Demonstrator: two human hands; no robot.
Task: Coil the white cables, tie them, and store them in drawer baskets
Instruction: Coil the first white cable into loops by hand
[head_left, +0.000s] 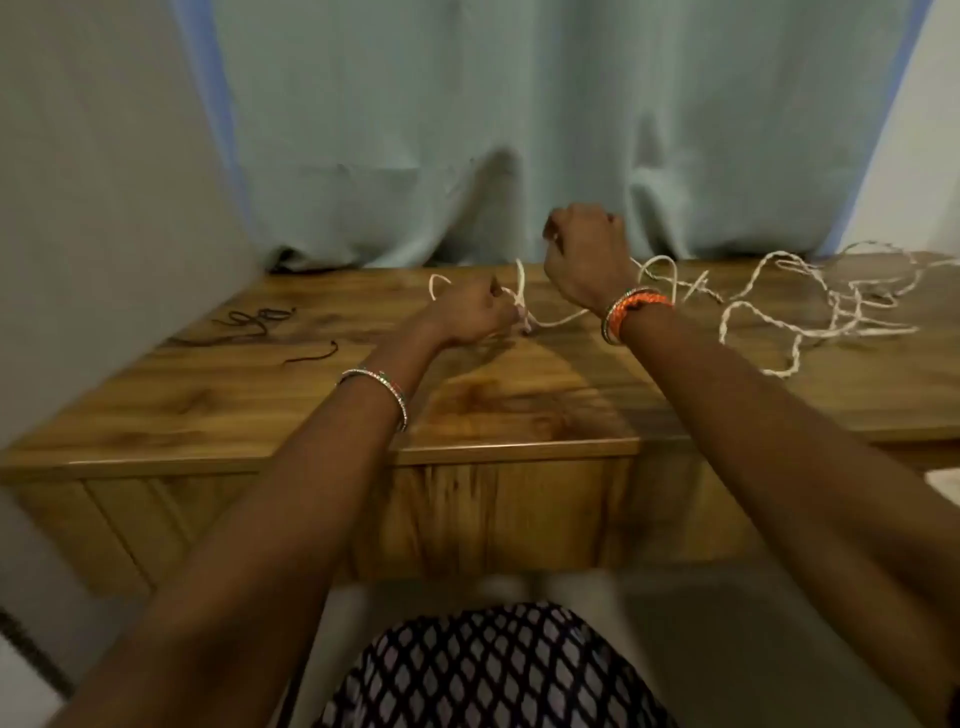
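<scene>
A long white cable lies in loose, tangled loops over the right half of the wooden table. One end runs left to my hands. My left hand rests low on the table top, fingers closed around a small loop of the cable. My right hand is raised above the table, in a fist, pinching the same cable and holding a stretch of it up. The strand between the two hands sags toward the table. No drawer basket is in view.
Thin dark cords lie on the table's left part. A pale blue-green curtain hangs right behind the table, its hem touching the back edge. A grey wall closes the left side. The table's front panel faces me.
</scene>
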